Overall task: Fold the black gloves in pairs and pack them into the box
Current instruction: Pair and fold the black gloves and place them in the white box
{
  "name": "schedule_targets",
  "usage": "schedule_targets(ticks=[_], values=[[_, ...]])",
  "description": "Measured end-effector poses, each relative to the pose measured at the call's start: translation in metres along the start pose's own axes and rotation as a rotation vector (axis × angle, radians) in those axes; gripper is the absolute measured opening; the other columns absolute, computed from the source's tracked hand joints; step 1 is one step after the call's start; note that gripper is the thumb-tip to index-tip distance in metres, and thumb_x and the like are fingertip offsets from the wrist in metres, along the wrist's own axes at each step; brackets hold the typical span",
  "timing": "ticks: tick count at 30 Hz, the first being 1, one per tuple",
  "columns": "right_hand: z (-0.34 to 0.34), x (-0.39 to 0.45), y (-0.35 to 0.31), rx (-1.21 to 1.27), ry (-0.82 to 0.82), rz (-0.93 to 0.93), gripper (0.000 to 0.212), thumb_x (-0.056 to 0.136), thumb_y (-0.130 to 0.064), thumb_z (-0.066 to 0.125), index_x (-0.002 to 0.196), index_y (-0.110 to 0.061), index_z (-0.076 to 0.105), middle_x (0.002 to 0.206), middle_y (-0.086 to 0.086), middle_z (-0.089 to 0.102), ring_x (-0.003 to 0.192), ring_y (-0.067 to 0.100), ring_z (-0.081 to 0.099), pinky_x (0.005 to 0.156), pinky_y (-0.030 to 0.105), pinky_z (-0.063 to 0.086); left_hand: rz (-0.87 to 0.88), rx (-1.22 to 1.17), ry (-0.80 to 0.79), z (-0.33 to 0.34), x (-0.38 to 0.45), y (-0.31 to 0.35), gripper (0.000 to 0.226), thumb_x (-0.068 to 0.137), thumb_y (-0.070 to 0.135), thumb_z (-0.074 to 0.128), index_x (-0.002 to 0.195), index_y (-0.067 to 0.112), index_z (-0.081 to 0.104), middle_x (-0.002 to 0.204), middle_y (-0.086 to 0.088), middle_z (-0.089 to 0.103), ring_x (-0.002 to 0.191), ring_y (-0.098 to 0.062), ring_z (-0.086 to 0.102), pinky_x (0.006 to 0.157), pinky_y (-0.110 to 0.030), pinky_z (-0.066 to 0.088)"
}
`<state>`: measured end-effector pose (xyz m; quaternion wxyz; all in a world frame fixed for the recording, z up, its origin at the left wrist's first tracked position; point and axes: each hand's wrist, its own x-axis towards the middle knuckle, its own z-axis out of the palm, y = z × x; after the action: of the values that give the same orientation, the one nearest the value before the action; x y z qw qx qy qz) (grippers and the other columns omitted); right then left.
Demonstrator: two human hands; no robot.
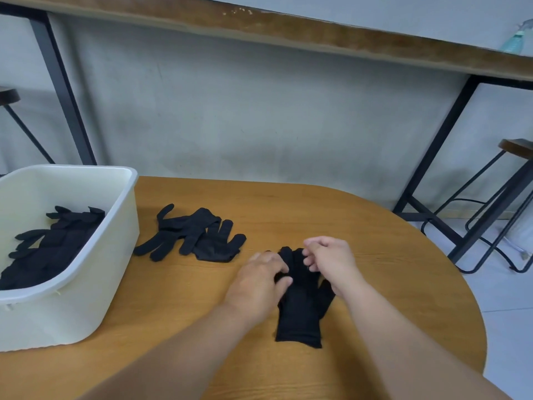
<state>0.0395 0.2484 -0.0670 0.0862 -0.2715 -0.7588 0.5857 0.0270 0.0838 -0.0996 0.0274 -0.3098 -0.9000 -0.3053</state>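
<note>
With the left hand [261, 280] pressing and the right hand [328, 259] pinching the fingertips of the flat black fabric glove pair [300, 310] on the round wooden table [375, 232], uneven pulling could skew the layers before folding.

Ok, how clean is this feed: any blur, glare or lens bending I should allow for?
Head view: even, soft light, no glare. Wide-angle bending curves the shelf edge and the table rim. The right hand is slightly motion-blurred. The black gloves and those in the box lose detail in their darkness.
</note>
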Motion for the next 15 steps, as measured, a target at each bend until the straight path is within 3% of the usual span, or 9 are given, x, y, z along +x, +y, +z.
schedule_targets(ticks=[4, 7, 10, 13, 15], values=[[0.014, 0.008, 0.003, 0.017, -0.271, 0.109, 0.017, 0.096, -0.007, 0.052, 0.097, -0.006, 0.070, 0.091, 0.011, 0.073, 0.066, 0.016, 0.065, 0.059, 0.024, 0.054, 0.061, 0.107, -0.169, 0.006, -0.001, 0.000, 0.040, 0.096, 0.044, 0.051, 0.131, 0.023, 0.056, 0.133, 0.014, 0.048, 0.128, -0.008, 0.036, 0.107, -0.023, 0.029], [0.017, 0.021, 0.002, -0.049, -0.177, 0.085, 0.021, 0.096, -0.007, 0.050, 0.099, -0.011, 0.070, 0.089, 0.006, 0.072, 0.066, 0.015, 0.062, 0.059, 0.024, 0.051, 0.062, 0.110, -0.183, 0.005, -0.001, -0.003, 0.042, 0.096, 0.045, 0.051, 0.132, 0.025, 0.054, 0.135, 0.015, 0.045, 0.129, -0.007, 0.034, 0.108, -0.024, 0.029], [0.013, 0.033, 0.003, -0.183, -0.049, 0.034, 0.017, 0.095, -0.015, 0.055, 0.098, -0.019, 0.072, 0.086, 0.003, 0.069, 0.068, 0.013, 0.059, 0.067, 0.028, 0.051, 0.070, 0.098, -0.143, 0.004, -0.004, -0.005, 0.043, 0.095, 0.046, 0.052, 0.132, 0.024, 0.054, 0.136, 0.014, 0.042, 0.128, -0.005, 0.033, 0.107, -0.019, 0.026], [0.015, 0.040, 0.002, -0.350, -0.140, -0.044, 0.019, 0.094, -0.026, 0.062, 0.110, -0.019, 0.070, 0.105, -0.002, 0.066, 0.095, 0.016, 0.061, 0.086, 0.030, 0.049, 0.095, 0.090, -0.092, 0.004, -0.008, -0.005, 0.044, 0.094, 0.050, 0.052, 0.130, 0.026, 0.055, 0.131, 0.017, 0.041, 0.124, -0.002, 0.033, 0.100, -0.012, 0.023], [0.019, 0.042, 0.000, -0.466, -0.197, -0.096, 0.022, 0.093, -0.030, 0.063, 0.112, -0.020, 0.069, 0.107, -0.004, 0.064, 0.102, 0.016, 0.060, 0.089, 0.030, 0.048, 0.137, 0.076, -0.098, 0.003, -0.013, -0.004, 0.043, 0.092, 0.053, 0.052, 0.127, 0.028, 0.057, 0.127, 0.020, 0.041, 0.119, 0.000, 0.035, 0.098, -0.011, 0.026]])
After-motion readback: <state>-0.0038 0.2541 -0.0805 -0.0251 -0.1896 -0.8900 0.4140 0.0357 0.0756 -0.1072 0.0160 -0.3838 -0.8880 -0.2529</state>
